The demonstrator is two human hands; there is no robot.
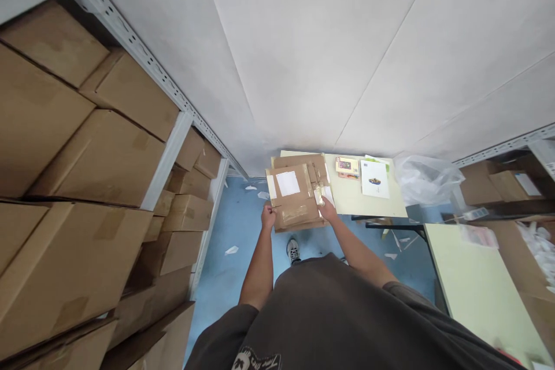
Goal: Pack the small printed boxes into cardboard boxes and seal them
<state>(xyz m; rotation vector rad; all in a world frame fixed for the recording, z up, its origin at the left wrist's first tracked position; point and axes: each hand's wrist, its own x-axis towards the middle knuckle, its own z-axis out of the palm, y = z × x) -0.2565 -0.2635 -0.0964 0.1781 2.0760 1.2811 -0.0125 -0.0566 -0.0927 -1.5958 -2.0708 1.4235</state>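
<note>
Flattened brown cardboard (pixel 299 199), patched with clear tape and a white paper label (pixel 287 183), lies partly over the left end of a pale table. It looks like folded boxes stacked in layers. My left hand (pixel 268 217) is closed on its near left corner. At the right side my right hand (pixel 327 209) grips the edge, thumb on top beside a shiny strip of tape; the fingers underneath are hidden. The near edge of the cardboard overhangs the floor.
On the pale table (pixel 347 202) are small boxes (pixel 347 166) and a white printed sheet (pixel 375 179). A clear plastic bag (pixel 427 179) sits to its right. Shelves of cartons (pixel 82 260) line the left. Another table (pixel 481 283) stands at right. Paper scraps (pixel 231 250) litter the blue floor.
</note>
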